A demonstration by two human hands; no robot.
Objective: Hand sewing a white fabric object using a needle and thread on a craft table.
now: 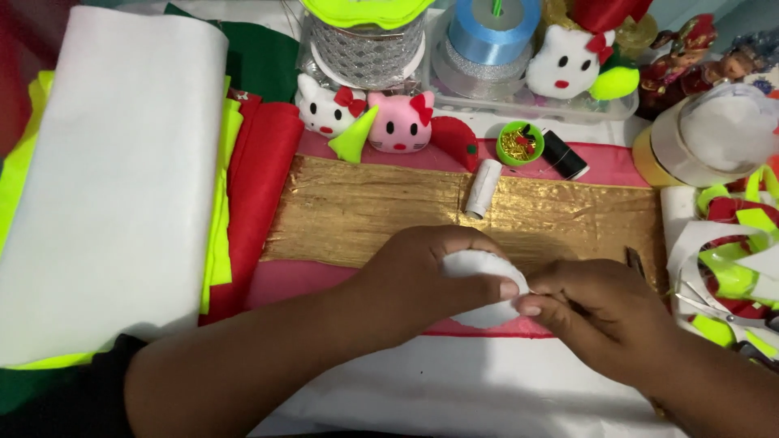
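Your left hand (422, 280) pinches the white felt piece (479, 268) over the gold cloth (365, 211), your right hand (600, 312) is closed at its edge on something I can't tell, so a slipped pinch likely skews that edge
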